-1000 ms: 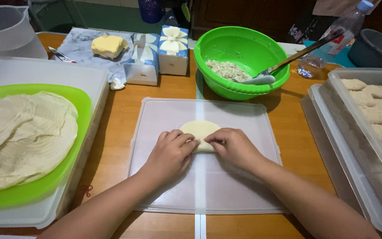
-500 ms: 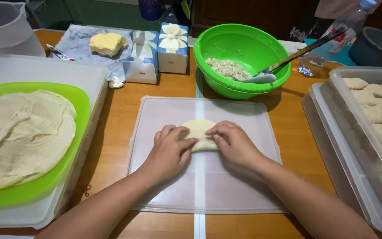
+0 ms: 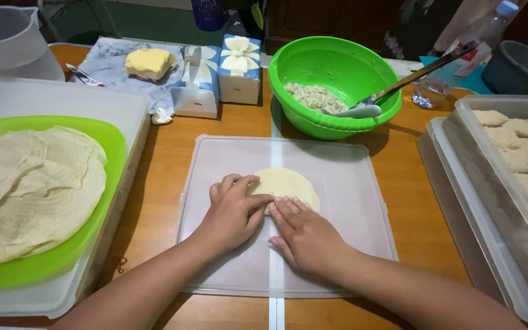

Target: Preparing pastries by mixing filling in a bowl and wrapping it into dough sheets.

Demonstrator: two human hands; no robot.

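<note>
Currently one pale folded dough wrapper (image 3: 285, 185) on one translucent plastic lid (image 3: 337, 177), wooden table (image 3: 160, 159). Left hand (image 3: 233, 211) and right hand (image 3: 304, 232) side by side, fingers flat, pressing its near edge. Long axis runs left-right. Also: one green bowl (image 3: 334, 76), one spoon (image 3: 392, 91), one butter block (image 3: 148, 62).

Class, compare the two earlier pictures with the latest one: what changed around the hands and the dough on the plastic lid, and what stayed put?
Both hands, left hand and right hand, slid back toward the person along the wrapper, uncovering more of it. Neither let go. The plastic lid, green bowl and spoon stayed put.
</note>
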